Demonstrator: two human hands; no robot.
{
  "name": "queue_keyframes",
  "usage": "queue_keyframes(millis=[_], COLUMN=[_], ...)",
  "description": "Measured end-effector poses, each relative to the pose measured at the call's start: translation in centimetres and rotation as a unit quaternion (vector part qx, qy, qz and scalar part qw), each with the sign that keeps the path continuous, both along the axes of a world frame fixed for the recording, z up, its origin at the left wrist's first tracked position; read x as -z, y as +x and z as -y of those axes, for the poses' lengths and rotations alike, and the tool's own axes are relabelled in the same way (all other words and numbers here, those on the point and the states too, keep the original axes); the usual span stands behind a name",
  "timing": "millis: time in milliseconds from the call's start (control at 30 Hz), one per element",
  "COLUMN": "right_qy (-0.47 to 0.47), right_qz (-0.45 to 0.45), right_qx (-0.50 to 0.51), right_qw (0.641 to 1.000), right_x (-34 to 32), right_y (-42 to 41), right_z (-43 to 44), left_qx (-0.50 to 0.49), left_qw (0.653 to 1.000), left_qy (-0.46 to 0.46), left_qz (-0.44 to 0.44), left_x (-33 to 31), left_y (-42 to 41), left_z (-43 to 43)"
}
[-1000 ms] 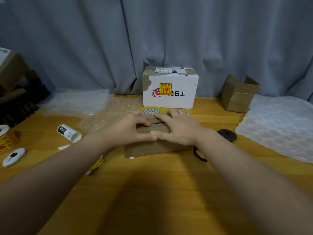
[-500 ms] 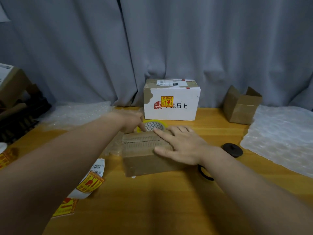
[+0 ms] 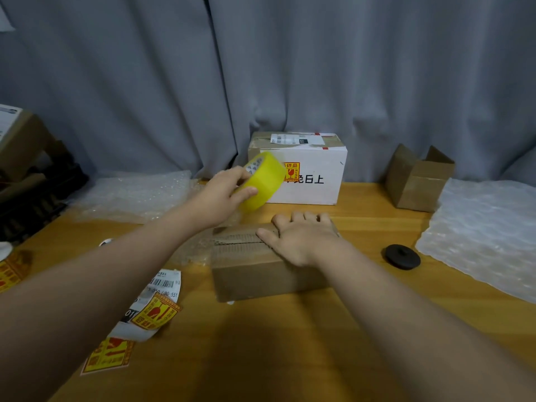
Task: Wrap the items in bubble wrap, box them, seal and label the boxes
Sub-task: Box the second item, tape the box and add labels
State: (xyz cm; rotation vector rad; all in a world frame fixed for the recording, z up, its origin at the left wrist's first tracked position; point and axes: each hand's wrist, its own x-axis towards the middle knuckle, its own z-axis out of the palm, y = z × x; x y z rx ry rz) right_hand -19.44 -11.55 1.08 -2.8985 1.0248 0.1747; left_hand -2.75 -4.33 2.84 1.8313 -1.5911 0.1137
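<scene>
A small brown cardboard box (image 3: 255, 271) lies on the wooden table (image 3: 290, 343), its top flaps closed along a seam. My right hand (image 3: 301, 239) presses flat on the right part of its top. My left hand (image 3: 220, 195) grips a yellow tape roll (image 3: 261, 181) in the air, above and behind the box's left end. Shipping labels with barcodes (image 3: 162, 288) and yellow-and-red fragile stickers (image 3: 107, 355) lie at the front left. Bubble wrap sheets lie at the back left (image 3: 133, 195) and at the right (image 3: 487, 227).
A white sealed box (image 3: 310, 187) with a fragile sticker stands at the back centre. An open brown box (image 3: 417, 181) sits at the back right. A black round disc (image 3: 401, 256) lies right of my right wrist. Stacked boxes (image 3: 20, 143) stand at far left before a grey curtain.
My left hand left the box top, reached behind it, took the yellow tape roll and lifted it. My right hand stayed pressing on the box. The view tilted upward.
</scene>
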Motion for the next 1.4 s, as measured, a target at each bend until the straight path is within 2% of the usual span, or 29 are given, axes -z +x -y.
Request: queue_keyframes(millis=[100,167,200,233,267,300,333,367,400,433,533,633,733,800,867,1000,1100,1167,1267,1333,1400], right_qy=[-0.01,0.011,0.051,0.112,0.19,0.271,0.344,0.398,0.431,0.44,0.429,0.389,0.324,0.283,0.246,0.23,0.238,0.219,0.162,0.169,0.139], right_qz=[0.025,0.087,0.149,0.249,0.369,0.473,0.533,0.56,0.572,0.579,0.573,0.569,0.546,0.518,0.491,0.488,0.505,0.514,0.514,0.507,0.483], right_qx=[0.006,-0.009,-0.017,-0.022,-0.019,-0.014,-0.001,0.004,-0.009,-0.023,-0.057,-0.079,-0.102,-0.114,-0.128,-0.125,-0.121,-0.124,-0.126,-0.128,-0.126], right_qw=[1.0,0.996,0.987,0.962,0.91,0.838,0.773,0.727,0.698,0.686,0.695,0.721,0.766,0.799,0.826,0.833,0.82,0.82,0.833,0.836,0.855], right_x=[0.2,0.6,0.7,0.6,0.4,-0.1,-0.9,-1.8,-2.6,-3.2,-4.5,-5.7,-7.1,-7.9,-8.8,-9.4,-9.5,-9.6,-9.9,-10.4,-10.7], right_y=[-0.3,-0.5,-0.8,-1.1,-1.4,-1.9,-2.4,-3.0,-3.5,-3.9,-4.6,-5.1,-5.8,-6.4,-7.0,-7.5,-7.8,-7.8,-7.6,-7.5,-7.2], right_z=[-0.2,0.2,0.5,0.5,0.6,0.3,0.1,-0.2,-0.3,-0.5,-1.2,-1.7,-1.8,-1.9,-2.3,-2.6,-2.7,-2.9,-3.1,-3.3,-3.3], left_qx=[0.044,0.08,0.095,0.109,0.116,0.121,0.124,0.122,0.119,0.117,0.118,0.042,-0.019,-0.006,0.043,0.096,0.079,0.029,-0.016,-0.013,-0.008], left_qw=[0.988,0.972,0.966,0.961,0.96,0.961,0.963,0.966,0.97,0.972,0.968,0.956,0.968,0.97,0.96,0.942,0.959,0.979,0.982,0.978,0.974], left_qy=[-0.047,-0.078,-0.088,-0.092,-0.092,-0.089,-0.088,-0.087,-0.085,-0.085,-0.077,-0.133,-0.157,-0.145,-0.132,-0.11,-0.111,-0.128,-0.181,-0.205,-0.218], left_qz=[-0.143,-0.208,-0.226,-0.236,-0.238,-0.232,-0.221,-0.209,-0.196,-0.186,-0.208,-0.257,-0.197,-0.196,-0.244,-0.301,-0.247,-0.155,-0.051,-0.033,-0.059], left_x=[-0.3,-0.4,-0.3,-0.1,0.2,0.5,0.8,1.0,1.1,1.0,-0.2,-2.5,-5.2,-6.6,-7.6,-8.9,-9.3,-9.5,-9.8,-9.6,-9.1], left_y=[-2.2,-4.0,-4.8,-5.6,-6.2,-6.6,-7.0,-7.2,-7.4,-7.6,-8.3,-9.0,-9.3,-9.5,-9.7,-9.5,-9.8,-10.6,-11.7,-11.9,-11.7], left_z=[-1.6,-2.7,-3.1,-3.6,-4.0,-4.4,-4.7,-4.9,-5.1,-5.3,-5.9,-6.3,-6.5,-6.6,-6.5,-6.6,-6.3,-5.9,-5.9,-6.3,-6.8])
